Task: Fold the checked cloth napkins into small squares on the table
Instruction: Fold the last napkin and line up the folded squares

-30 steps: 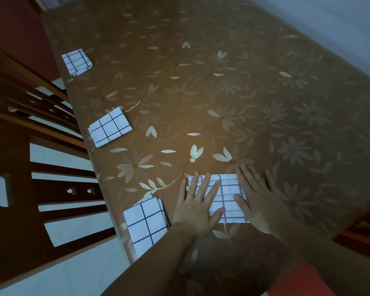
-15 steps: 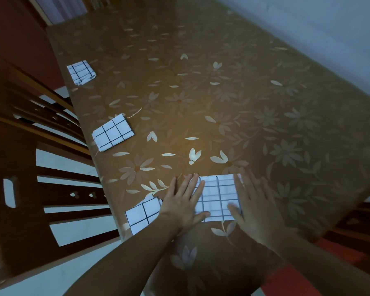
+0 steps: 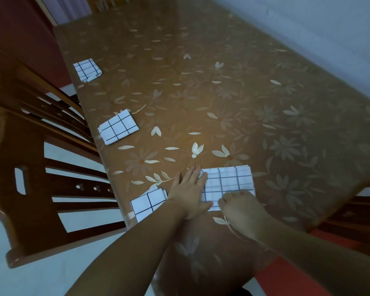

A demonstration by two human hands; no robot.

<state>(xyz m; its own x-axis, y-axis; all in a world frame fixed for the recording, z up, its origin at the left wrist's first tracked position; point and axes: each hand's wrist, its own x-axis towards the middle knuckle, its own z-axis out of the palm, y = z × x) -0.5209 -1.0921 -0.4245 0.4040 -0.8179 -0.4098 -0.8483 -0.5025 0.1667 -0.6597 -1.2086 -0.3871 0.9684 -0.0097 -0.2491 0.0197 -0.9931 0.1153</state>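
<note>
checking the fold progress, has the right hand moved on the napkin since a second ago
Yes. The right hand has slid from the napkin's right edge, fingers flat, back to its near edge, fingers curled there. The left hand stays flat on the left side.

Chair: dark wooden slatted chair (image 3: 41,167), left of the desk.
Floor: pale tiles (image 3: 41,274) beneath it.
Wall: pale grey (image 3: 329,28), right.
</note>
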